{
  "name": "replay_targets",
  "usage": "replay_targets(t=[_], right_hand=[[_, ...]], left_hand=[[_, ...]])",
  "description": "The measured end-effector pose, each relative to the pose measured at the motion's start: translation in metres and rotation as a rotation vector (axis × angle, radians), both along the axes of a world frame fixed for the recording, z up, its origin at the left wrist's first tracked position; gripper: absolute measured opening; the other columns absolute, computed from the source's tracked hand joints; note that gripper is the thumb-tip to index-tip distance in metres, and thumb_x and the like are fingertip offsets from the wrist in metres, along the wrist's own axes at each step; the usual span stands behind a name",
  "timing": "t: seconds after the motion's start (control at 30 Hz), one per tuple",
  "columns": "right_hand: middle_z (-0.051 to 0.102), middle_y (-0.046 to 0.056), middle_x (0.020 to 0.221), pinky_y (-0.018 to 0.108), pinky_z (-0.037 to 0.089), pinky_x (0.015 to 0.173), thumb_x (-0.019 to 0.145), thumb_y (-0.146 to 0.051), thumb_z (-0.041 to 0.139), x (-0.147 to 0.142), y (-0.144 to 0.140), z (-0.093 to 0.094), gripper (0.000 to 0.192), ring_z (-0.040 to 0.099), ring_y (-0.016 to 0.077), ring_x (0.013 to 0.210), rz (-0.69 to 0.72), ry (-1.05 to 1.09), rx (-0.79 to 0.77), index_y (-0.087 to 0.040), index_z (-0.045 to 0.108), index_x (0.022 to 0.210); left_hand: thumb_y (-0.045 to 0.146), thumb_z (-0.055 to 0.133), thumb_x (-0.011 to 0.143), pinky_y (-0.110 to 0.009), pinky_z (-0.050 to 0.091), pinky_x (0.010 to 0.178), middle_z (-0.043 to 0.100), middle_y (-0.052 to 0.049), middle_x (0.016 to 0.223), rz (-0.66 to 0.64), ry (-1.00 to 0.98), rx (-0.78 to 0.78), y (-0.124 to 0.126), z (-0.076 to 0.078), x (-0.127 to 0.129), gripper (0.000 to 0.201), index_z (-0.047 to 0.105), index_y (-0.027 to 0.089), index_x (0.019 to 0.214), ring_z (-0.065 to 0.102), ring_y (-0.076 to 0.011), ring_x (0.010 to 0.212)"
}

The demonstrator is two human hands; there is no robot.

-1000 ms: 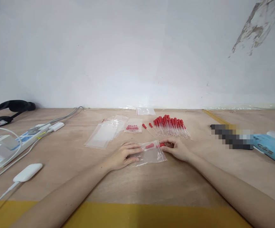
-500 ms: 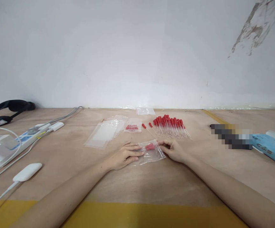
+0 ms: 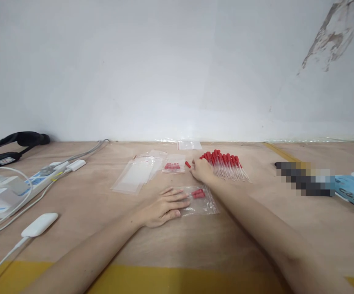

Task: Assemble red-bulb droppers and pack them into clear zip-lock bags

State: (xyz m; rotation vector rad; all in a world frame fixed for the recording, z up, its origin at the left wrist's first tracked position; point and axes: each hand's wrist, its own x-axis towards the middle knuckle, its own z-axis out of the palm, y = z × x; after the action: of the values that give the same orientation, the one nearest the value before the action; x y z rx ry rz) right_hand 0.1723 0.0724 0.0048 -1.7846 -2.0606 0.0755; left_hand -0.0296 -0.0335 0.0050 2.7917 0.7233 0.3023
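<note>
As a clear zip bag (image 3: pixel 200 208) holding red-bulbed droppers (image 3: pixel 199 194) lies mid-table, a second bag (image 3: pixel 178 158), farther off and to the left, contains a row of red bulbs (image 3: pixel 172 166). A dropper pile (image 3: pixel 224 158), red-topped with slender clear stems, fans out far right of both. A person's left hand (image 3: pixel 164 207) presses the near bag, fingers outstretched; the right hand's (image 3: pixel 203 170) fingers curl beside a loose dropper (image 3: pixel 187 164), their grip unclear.

The dropper bulbs (image 3: pixel 225 157) are red, the bag (image 3: pixel 203 207) clear, the tabletop (image 3: pixel 152 245) tan, the front stripe (image 3: pixel 152 278) yellow.
</note>
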Motion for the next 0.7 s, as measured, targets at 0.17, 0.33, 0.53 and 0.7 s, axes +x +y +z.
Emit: replay_targets(t=[0.17, 0.33, 0.53, 0.7], right_hand=[[0.057, 0.021, 0.100, 0.036, 0.040, 0.077, 0.079, -0.016, 0.045, -0.016, 0.007, -0.005, 0.026, 0.052, 0.0291, 0.098, -0.030, 0.007, -0.023, -0.007, 0.051, 0.103], [0.052, 0.017, 0.108, 0.030, 0.041, 0.078, 0.081, -0.015, 0.041, 0.014, -0.010, 0.011, 0.026, 0.054, 0.0212, 0.094, 0.048, 0.075, 0.032, -0.011, 0.048, 0.106], [0.051, 0.000, 0.061, 0.027, 0.044, 0.053, 0.081, -0.036, 0.038, 0.081, -0.049, -0.002, 0.022, 0.054, 0.0143, 0.056, 0.158, 0.929, -0.184, -0.018, 0.048, 0.087], [0.050, -0.007, 0.063, 0.028, 0.048, 0.052, 0.069, -0.037, 0.058, 0.091, -0.072, -0.028, 0.055, 0.054, 0.0117, 0.050, 0.177, 1.184, -0.116, -0.023, 0.027, 0.112]], left_hand=[[0.034, 0.038, 0.090, -0.044, 0.018, 0.106, 0.030, 0.001, 0.139, -0.010, 0.021, -0.037, -0.001, 0.001, -0.001, 0.041, 0.035, 0.032, 0.130, 0.025, -0.0209, 0.129], [0.026, 0.032, 0.092, -0.042, 0.019, 0.106, 0.034, 0.002, 0.138, 0.018, -0.072, -0.049, 0.000, -0.003, 0.000, 0.039, 0.034, 0.030, 0.131, 0.026, -0.0181, 0.129], [0.024, 0.032, 0.092, -0.045, 0.014, 0.107, 0.035, 0.003, 0.137, 0.029, -0.062, -0.015, 0.002, -0.006, 0.001, 0.040, 0.034, 0.031, 0.131, 0.022, -0.0183, 0.130], [0.025, 0.031, 0.092, -0.047, 0.010, 0.107, 0.034, 0.003, 0.137, 0.041, -0.011, 0.018, 0.001, -0.003, 0.000, 0.040, 0.032, 0.032, 0.131, 0.019, -0.0191, 0.131]])
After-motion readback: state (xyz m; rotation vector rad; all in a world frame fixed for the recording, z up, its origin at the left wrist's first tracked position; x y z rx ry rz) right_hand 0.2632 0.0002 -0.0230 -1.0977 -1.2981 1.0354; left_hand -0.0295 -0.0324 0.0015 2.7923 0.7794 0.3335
